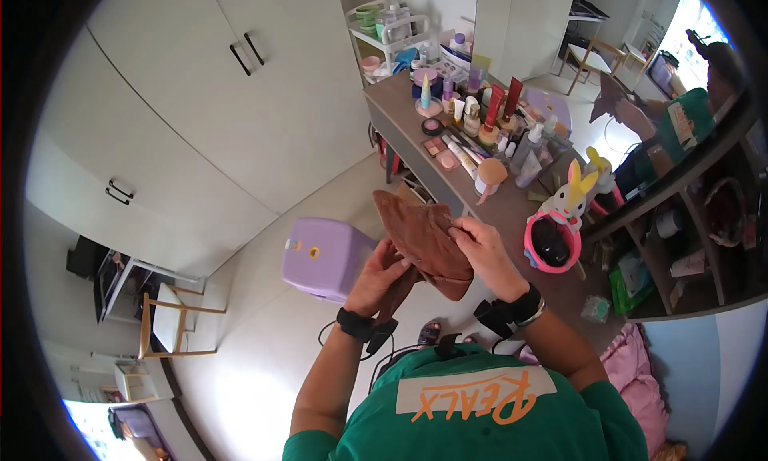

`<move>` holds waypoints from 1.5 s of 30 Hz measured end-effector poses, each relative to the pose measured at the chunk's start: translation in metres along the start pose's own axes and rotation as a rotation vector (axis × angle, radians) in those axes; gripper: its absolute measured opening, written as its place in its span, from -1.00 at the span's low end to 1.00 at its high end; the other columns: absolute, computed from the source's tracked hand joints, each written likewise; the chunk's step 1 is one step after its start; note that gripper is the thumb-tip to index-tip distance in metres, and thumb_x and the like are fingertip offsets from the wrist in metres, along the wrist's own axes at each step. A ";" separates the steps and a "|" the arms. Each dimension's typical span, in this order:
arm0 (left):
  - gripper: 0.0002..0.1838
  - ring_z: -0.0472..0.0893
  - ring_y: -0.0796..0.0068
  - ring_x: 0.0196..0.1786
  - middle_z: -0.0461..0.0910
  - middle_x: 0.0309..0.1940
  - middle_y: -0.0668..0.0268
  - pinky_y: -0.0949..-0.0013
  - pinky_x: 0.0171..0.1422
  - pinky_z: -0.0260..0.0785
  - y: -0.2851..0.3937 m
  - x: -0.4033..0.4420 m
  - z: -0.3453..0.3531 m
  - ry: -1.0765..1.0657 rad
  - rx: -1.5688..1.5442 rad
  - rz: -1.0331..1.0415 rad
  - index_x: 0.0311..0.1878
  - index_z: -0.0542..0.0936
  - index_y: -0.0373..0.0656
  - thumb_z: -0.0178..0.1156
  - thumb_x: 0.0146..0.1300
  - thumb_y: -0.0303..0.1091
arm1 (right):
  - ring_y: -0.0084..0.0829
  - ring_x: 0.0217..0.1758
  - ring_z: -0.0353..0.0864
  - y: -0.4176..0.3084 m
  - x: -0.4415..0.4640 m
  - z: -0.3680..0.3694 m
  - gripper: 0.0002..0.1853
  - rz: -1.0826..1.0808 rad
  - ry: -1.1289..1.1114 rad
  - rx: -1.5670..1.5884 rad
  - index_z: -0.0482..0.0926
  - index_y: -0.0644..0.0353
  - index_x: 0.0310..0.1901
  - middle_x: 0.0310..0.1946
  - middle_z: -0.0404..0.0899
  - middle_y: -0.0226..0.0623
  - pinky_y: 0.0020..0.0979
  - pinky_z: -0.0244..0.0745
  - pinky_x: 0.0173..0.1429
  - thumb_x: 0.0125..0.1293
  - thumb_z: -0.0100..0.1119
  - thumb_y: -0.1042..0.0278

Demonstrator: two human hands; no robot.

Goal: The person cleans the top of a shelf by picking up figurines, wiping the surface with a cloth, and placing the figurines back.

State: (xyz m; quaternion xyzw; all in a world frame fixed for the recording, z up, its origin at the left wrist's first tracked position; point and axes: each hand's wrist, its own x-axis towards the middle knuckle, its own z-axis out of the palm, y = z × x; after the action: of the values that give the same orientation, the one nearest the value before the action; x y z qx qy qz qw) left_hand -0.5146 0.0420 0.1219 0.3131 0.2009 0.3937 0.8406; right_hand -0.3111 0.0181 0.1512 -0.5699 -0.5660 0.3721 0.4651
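Observation:
A brown folded cloth is held up in front of my green shirt, between both hands. My left hand grips its lower left edge, and part of the cloth hangs below the fingers. On the other side, my right hand pinches the cloth's right edge with thumb and fingers. Dark straps are around both wrists. Beyond the cloth is a dressing table crowded with bottles, tubes and make-up.
Left of the cloth stands a purple stool on the floor. A pink basket with a rabbit figure sits at the table's right, beside open shelves. White wardrobes and a wooden chair are at the left.

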 end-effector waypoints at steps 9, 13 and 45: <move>-0.54 0.46 0.47 0.12 0.48 0.06 0.30 0.36 0.21 0.32 -0.009 0.020 -0.034 0.108 0.267 0.023 0.18 0.37 -0.20 0.24 0.25 -0.35 | -0.65 -0.22 0.44 0.032 -0.002 0.006 -0.70 0.233 -0.097 0.126 0.45 0.29 0.07 -0.28 0.48 -0.46 -0.57 0.36 -0.13 0.45 -0.06 0.27; -0.59 0.53 0.47 0.02 0.55 -0.03 0.28 0.38 0.13 0.38 -0.003 0.027 -0.014 0.240 0.546 0.102 0.12 0.41 -0.25 0.22 0.25 -0.31 | -0.14 -0.06 0.56 0.028 -0.009 0.024 -0.64 -0.081 0.114 -0.043 0.42 0.32 0.11 -0.22 0.57 -0.03 -0.32 0.43 0.06 0.35 0.07 0.32; -0.81 0.55 0.63 -0.26 0.57 -0.30 0.45 0.54 -0.16 0.41 0.047 0.020 -0.037 0.185 0.375 0.022 -0.09 0.55 -0.22 0.07 0.36 -0.33 | -0.48 -0.15 0.61 0.020 -0.009 -0.019 -0.70 0.404 -0.083 0.431 0.47 0.28 0.06 -0.10 0.59 -0.27 -0.45 0.50 -0.04 0.42 -0.06 0.28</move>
State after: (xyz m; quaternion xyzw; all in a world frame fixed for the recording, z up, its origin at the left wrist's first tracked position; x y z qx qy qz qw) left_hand -0.5495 0.0948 0.1253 0.4288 0.3438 0.3854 0.7412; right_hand -0.2882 0.0081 0.1369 -0.5434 -0.3675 0.5919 0.4684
